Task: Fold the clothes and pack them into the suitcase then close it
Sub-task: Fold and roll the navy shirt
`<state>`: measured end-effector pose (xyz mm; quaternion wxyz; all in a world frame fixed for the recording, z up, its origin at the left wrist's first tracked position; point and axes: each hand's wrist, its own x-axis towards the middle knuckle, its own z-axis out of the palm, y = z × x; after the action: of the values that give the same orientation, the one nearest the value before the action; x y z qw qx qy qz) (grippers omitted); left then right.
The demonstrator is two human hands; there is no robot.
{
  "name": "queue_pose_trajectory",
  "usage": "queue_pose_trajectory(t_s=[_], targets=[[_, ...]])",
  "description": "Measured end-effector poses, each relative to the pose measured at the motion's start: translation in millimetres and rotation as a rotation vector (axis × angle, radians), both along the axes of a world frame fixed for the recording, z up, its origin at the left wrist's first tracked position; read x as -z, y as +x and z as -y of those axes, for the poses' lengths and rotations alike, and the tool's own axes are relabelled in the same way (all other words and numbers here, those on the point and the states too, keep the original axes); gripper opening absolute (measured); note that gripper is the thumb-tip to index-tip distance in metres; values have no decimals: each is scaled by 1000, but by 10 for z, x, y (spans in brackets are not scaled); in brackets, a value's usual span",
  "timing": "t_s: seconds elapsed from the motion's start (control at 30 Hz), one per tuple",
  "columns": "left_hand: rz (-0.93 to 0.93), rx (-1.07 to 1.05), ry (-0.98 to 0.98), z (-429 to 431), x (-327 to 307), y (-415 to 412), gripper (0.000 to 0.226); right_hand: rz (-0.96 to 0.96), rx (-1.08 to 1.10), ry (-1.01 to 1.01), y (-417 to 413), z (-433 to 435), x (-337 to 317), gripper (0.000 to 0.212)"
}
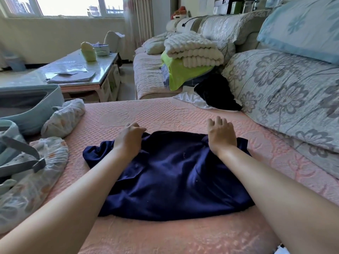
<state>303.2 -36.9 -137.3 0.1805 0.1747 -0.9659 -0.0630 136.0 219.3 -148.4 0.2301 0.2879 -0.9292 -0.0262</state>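
A navy blue garment lies spread on the pink quilted sofa seat in front of me. My left hand has its fingers curled and pinches the garment's far left corner. My right hand hovers over the far right corner with fingers loosely spread, holding nothing. A light blue suitcase stands open at the left edge, with grey straps across its near half. A rolled pale floral garment and a flat floral one lie beside it.
A black and white garment lies at the back right of the seat. Folded blankets and a lime cloth are stacked further back. Floral cushions line the right side. A glass-topped coffee table stands behind the suitcase.
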Motion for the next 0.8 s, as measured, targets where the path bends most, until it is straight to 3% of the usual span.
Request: queue_pose_trajectory(t_s=[0.1, 0.2, 0.3, 0.37, 0.53, 0.7, 0.8], targets=[[-44, 91, 148, 4, 45, 98, 33, 43, -352, -2, 83, 142, 81, 45], [79, 296, 175, -31, 78, 358, 26, 284, -382, 177, 310, 359, 134, 46], [310, 277, 30, -17, 146, 696, 72, 296, -260, 368, 477, 540, 132, 49], [375, 200, 38, 12, 168, 829, 87, 271, -276, 366, 573, 637, 88, 50], [187, 87, -32, 60, 89, 805, 25, 349, -497, 259, 891, 945, 38, 48], [-36, -306, 162, 232, -26, 792, 16, 394, -565, 249, 1135, 1278, 76, 56], [-15, -458, 150, 453, -5, 883, 18, 527, -529, 224, 1176, 1416, 89, 68]])
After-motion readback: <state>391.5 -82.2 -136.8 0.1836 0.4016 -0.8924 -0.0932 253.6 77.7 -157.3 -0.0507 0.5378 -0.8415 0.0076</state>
